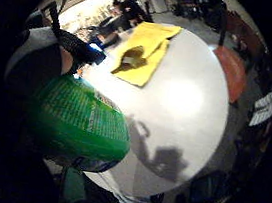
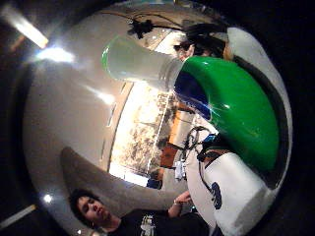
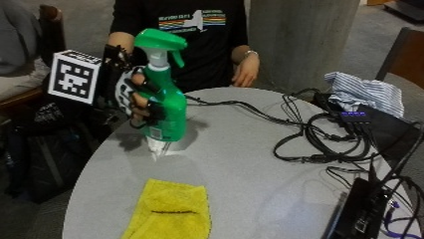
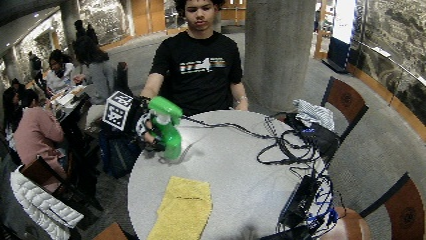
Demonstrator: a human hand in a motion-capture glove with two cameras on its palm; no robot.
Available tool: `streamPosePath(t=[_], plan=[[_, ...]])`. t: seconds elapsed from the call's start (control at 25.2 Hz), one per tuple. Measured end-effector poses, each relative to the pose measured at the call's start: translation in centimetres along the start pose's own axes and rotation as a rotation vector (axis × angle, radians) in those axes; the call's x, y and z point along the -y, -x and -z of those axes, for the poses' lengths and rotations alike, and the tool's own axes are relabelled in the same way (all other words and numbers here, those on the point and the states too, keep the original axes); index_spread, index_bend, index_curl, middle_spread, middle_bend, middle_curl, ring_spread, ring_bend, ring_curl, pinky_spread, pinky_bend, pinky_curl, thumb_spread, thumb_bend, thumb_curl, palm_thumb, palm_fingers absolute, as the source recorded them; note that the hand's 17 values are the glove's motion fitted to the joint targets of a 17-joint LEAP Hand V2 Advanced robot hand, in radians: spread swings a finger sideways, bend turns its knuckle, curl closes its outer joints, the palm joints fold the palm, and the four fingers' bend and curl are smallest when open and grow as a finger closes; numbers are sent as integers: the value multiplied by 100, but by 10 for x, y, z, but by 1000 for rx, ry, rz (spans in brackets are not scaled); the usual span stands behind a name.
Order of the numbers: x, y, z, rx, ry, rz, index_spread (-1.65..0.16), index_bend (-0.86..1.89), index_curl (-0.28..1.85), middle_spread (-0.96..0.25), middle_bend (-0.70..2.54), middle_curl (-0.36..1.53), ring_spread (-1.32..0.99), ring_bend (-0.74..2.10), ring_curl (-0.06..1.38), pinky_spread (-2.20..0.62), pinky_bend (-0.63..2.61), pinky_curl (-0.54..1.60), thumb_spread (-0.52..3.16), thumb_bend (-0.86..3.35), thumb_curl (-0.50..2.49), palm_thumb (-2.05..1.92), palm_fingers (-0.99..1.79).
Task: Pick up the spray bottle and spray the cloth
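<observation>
A green spray bottle (image 3: 165,107) with a green trigger head and white neck stands upright, just above the round grey table (image 3: 245,164). My gloved right hand (image 3: 136,97) grips its body from the side, fingers curled round it. The nozzle points toward the table's middle. A yellow cloth (image 3: 171,209) lies flat near the table's front edge, well below the bottle. In the little finger side palm view the bottle's green label (image 1: 80,122) is close to the palm and the yellow cloth (image 1: 145,52) lies across the table. The thumb side palm view shows the bottle's white neck (image 2: 138,64) and green shoulder (image 2: 236,108).
Black cables (image 3: 311,134) trail over the table's right half to black boxes (image 3: 361,209) at the right edge. A striped cloth (image 3: 364,92) lies at the far right. The person's bare hand (image 3: 246,74) hangs at the table's far rim. A concrete pillar (image 3: 301,40) stands behind.
</observation>
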State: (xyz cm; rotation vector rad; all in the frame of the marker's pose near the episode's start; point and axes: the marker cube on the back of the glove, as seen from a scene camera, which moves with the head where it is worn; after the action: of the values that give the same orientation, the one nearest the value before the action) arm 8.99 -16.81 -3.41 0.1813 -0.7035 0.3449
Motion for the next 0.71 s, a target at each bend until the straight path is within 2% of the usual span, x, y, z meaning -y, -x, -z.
streamPosePath(t=[0.12, 0.28, 0.44, 0.71], plan=[[-17, 16, -27, 133, 38, 112, -21, 8, 22, -1, 22, 46, 0, 54, 39, 1, 43, 37, 57, -3, 71, 98, 106], [-40, 27, -67, 266, 128, 357, -21, 9, 22, -1, 22, 46, 0, 53, 39, 2, 43, 37, 58, -3, 71, 98, 105], [-55, 42, -108, 311, 101, 277, -22, 9, 22, -1, 22, 47, 0, 52, 39, 2, 42, 37, 60, -3, 71, 99, 102], [-77, 42, -145, 312, 142, 262, -22, 9, 22, -1, 22, 47, 0, 49, 38, 2, 41, 37, 63, -3, 71, 99, 100]])
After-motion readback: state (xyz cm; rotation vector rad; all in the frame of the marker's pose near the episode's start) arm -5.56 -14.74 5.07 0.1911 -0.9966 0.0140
